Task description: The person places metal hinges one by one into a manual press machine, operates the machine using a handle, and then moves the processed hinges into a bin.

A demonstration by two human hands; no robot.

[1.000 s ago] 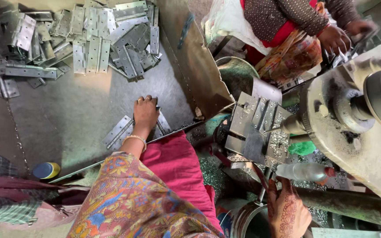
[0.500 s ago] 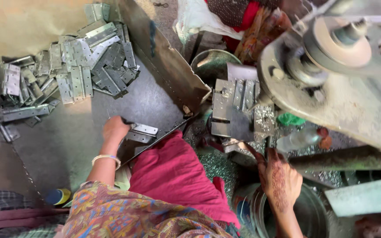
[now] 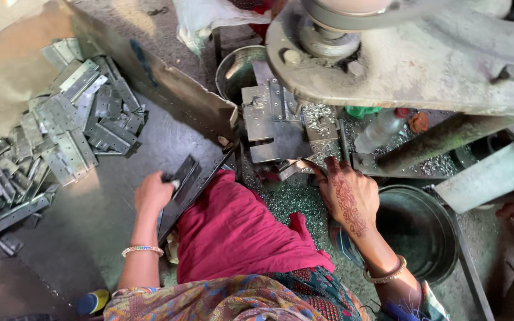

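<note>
Two hands are working below the press. Her left hand is closing around a grey hinge at the tray's near edge, apart from the hinge pile. Her right hand is lying open, fingertips touching the die block, above a bowl.

The hinge plates heaped at the upper left of the frame are bare grey sheet metal with a dull sheen, and the flat plate under the left hand at the centre left is darker, smooth metal on a matt, stained metal tray floor. At the top right the press body is rough, worn cast metal, with glittering metal shavings strewn below it beside the right hand. The lap cloth at the lower centre is soft, matt red fabric, and the bottle at the right centre is clear plastic.
</note>
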